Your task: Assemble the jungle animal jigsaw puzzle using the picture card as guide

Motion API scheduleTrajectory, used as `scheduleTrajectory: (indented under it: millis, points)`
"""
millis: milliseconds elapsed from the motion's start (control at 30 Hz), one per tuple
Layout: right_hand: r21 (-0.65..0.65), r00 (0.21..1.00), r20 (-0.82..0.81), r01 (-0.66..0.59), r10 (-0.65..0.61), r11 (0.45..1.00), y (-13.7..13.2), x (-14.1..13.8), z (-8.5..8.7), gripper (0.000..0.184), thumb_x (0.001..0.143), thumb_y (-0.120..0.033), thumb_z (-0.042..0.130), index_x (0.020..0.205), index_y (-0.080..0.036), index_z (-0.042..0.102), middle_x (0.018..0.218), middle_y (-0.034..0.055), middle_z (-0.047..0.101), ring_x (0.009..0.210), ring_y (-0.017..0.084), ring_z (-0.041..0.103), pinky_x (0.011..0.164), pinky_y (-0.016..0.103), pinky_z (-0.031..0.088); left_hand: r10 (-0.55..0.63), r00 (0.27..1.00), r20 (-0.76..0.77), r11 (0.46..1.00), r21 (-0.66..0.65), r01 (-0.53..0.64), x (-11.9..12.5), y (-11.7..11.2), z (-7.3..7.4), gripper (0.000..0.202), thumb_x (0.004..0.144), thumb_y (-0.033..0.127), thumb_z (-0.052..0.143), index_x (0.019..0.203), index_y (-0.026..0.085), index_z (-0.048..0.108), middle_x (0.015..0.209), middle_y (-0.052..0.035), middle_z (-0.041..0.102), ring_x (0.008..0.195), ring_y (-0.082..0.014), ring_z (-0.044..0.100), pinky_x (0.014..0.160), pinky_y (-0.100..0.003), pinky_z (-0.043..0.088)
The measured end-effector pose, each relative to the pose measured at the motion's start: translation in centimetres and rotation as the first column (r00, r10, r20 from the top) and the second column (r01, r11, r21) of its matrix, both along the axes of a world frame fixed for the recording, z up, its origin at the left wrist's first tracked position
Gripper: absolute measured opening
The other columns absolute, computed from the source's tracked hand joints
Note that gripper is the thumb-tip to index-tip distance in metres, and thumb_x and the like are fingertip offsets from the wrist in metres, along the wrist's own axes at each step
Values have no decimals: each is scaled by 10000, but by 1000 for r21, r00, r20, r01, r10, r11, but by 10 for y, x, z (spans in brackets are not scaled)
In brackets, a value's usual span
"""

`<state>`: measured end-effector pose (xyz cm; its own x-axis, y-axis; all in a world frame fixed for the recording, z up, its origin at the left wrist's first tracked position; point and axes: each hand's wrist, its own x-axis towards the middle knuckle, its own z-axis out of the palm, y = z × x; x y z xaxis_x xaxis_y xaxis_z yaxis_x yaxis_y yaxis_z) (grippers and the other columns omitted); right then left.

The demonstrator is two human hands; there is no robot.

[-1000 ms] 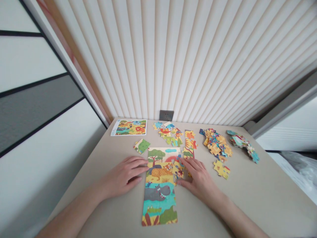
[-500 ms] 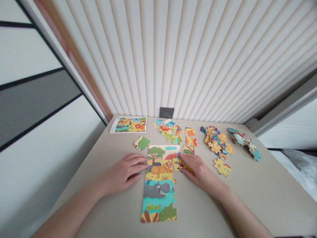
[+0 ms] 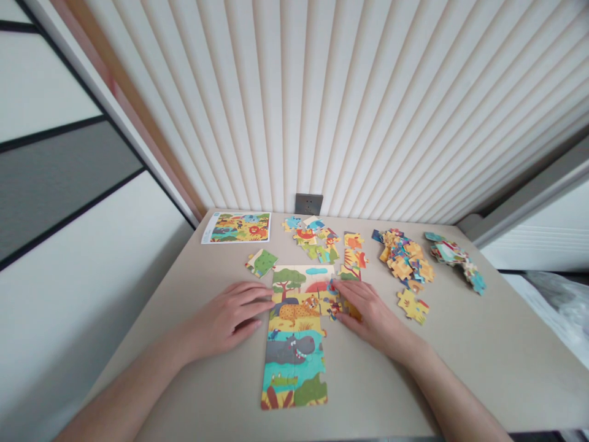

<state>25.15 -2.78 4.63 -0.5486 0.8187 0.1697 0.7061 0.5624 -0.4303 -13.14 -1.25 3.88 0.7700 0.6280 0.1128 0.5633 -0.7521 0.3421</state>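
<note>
A partly joined jigsaw puzzle (image 3: 294,350) lies flat on the table, showing a tree, a leopard, a hippo and a crocodile. My left hand (image 3: 237,313) rests at its upper left edge, fingers stretched out and the thumb apart. On the other side, my right hand (image 3: 365,307) has its fingers and thumb around a puzzle piece (image 3: 329,306) with a small colourful figure, against the leopard section. The hand hides part of that piece, and a yellow piece shows partly under the palm.
A green piece (image 3: 262,263) lies beyond my left hand. Behind the puzzle are a picture sheet (image 3: 237,228), a loose cluster of pieces (image 3: 310,236) and a column of pieces (image 3: 353,256). Two heaps (image 3: 405,258) (image 3: 453,258) and a yellow piece (image 3: 413,306) lie to the right.
The piece at my right hand has shifted slightly left and now sits closer against the leopard section. My left hand stays at the puzzle's edge. The camera view has tilted a little.
</note>
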Motion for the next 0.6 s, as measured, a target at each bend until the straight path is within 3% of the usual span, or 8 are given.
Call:
scheduleTrajectory:
  millis: [600]
  points:
    - [49, 1000, -19, -23, 24, 999, -2, -2, 3, 555, 1004, -310, 621, 1538, -267, 473, 1444, 128, 607, 1351, 302, 544, 1136, 532, 463, -10, 1000, 25, 1000, 20, 9, -1, 1, -2, 426, 1017, 223, 553, 1431, 314, 599, 1468, -50, 593, 1374, -266, 515, 1160, -476, 453]
